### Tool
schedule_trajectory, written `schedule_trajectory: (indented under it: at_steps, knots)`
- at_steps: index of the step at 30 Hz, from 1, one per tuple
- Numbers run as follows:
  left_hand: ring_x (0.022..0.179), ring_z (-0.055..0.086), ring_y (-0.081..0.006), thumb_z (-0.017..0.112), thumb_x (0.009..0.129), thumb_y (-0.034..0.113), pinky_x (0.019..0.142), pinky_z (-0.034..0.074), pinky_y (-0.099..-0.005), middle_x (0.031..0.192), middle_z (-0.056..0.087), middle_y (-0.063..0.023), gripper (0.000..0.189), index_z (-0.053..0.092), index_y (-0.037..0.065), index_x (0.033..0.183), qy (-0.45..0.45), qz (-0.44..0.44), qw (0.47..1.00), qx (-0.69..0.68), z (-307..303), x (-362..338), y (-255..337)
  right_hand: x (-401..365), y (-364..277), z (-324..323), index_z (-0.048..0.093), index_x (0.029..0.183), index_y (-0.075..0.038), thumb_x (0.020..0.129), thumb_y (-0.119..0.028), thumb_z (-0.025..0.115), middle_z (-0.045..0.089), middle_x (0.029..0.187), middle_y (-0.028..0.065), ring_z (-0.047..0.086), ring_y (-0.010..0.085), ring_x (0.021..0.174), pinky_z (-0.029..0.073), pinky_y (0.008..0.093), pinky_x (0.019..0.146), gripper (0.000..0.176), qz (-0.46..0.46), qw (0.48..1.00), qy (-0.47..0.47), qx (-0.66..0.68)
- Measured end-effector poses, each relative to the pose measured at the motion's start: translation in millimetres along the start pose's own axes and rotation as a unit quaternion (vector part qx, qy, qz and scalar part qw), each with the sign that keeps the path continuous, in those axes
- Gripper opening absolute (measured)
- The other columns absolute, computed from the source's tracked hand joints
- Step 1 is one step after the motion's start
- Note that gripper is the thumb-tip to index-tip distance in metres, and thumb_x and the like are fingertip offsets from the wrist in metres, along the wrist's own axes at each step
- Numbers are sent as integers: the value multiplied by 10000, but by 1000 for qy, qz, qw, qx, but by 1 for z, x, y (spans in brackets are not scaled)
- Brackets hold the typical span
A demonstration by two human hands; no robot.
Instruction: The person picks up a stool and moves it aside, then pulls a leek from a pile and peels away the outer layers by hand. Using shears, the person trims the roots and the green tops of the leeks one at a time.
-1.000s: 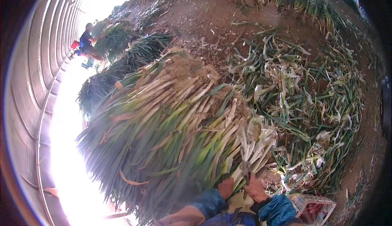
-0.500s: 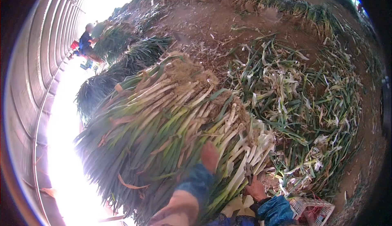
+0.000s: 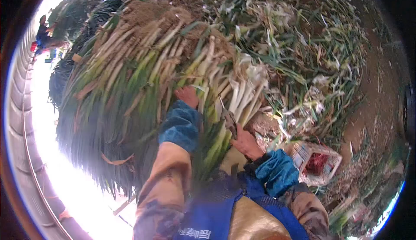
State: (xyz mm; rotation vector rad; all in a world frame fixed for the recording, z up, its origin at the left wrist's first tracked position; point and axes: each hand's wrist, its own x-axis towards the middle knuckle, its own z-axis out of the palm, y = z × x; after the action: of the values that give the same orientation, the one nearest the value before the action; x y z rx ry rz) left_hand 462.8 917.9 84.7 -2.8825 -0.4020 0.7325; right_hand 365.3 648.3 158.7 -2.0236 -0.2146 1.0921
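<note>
A large heap of long green stalks [image 3: 125, 75] with pale stems and brown roots lies in front of me. My left hand [image 3: 188, 96] is on the stalks, its fingers bent among them; whether it grips any is hidden. My right hand [image 3: 248, 145] is wrapped round a dark hand tool [image 3: 229, 120], whose thin tip points up and left over the stalks. Whitish, peeled-looking stems [image 3: 249, 86] lie just beyond the tool. Both forearms wear blue sleeve covers.
A white plastic basket [image 3: 299, 157] holding red strands stands right of my right arm. Loose leaves and peelings [image 3: 312, 75] cover the ground at the right. Another person [image 3: 43, 36] is at the far upper left, near more stalk heaps.
The view has tilted down, bringing my torso and more of the basket into sight. My left hand has moved up the stalks. The tool remains in my right hand.
</note>
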Motion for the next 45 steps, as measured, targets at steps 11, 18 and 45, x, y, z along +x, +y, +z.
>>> schedule_trajectory:
  at_steps: [11, 18, 45]
  knots:
    - [969, 485, -350, 744, 577, 307, 895, 323, -477, 963, 590, -168, 538, 569, 14, 994, 36, 29, 999, -21, 1, -88, 18, -11, 4, 40, 329, 1166, 30, 728, -201, 581, 553, 825, 284, 543, 463, 806, 438, 499, 680, 556, -177, 977, 117, 18]
    - [1006, 471, -350, 701, 677, 241, 894, 323, -497, 1039, 565, -152, 561, 492, 53, 1162, 36, 72, 997, -3, -5, -106, 16, 7, 2, 23, 345, 1071, 14, 715, -177, 579, 551, 782, 291, 545, 471, 785, 437, 503, 671, 467, 4, 999, 39, 25]
    - [954, 551, -410, 793, 593, 205, 773, 451, -459, 1009, 574, -262, 591, 451, -42, 1007, -71, 9, 959, -273, -2, -20, 10, -16, -19, 13, 323, 1178, 46, 723, -234, 602, 549, 793, 316, 547, 470, 792, 437, 496, 689, 603, -48, 996, 30, 75]
